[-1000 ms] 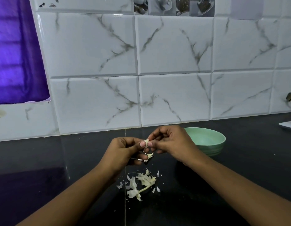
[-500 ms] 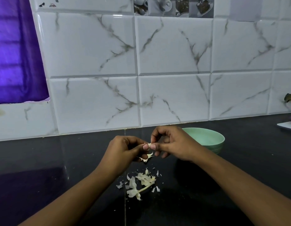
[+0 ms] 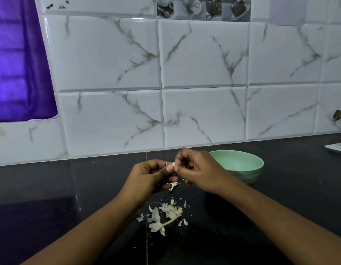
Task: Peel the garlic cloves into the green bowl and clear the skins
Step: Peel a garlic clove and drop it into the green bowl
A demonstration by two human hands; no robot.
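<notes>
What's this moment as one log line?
left hand, right hand: pinching garlic clove | skins: on counter | green bowl: behind right hand

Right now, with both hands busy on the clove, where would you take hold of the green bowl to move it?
Pinch the green bowl at its right rim, coming from above and the right: it stands upright and open, its rim bare there, while the right hand hides its left edge. A rim grip probably beats cupping the curved wall.

Home kitchen: marble-look wall tiles, dark countertop, green bowl, garlic skins.
</notes>
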